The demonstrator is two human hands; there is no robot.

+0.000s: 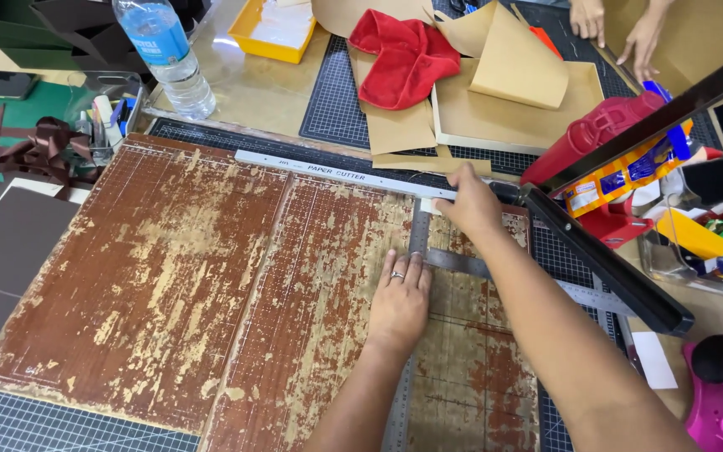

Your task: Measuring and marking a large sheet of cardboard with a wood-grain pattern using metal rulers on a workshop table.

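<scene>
**A:** What are the two hands doing at the paper cutter board?

**B:** The left hand lies flat, fingers together, pressing a steel square ruler onto the board's worn brown surface. Its grip is closed on nothing; it simply bears down. The right hand rests at the board's far edge, fingertips on the white guide rail, where a small pale piece seems to sit. I cannot tell whether those fingers pinch it or only press.

**A:** And the blade?

**B:** The black cutter arm is raised, hinged at the board's far right corner, just beside the right hand.

**A:** How would you do this well?

**B:** I judge that the ruler should stay butted square against the rail, with the left palm's weight kept even so that nothing creeps. Both hands belong on the board's side of the blade line, fingers clear of the edge.

**A:** Anyone else nearby?

**B:** Another person's hands rest on brown card beyond the board, well apart.
</scene>
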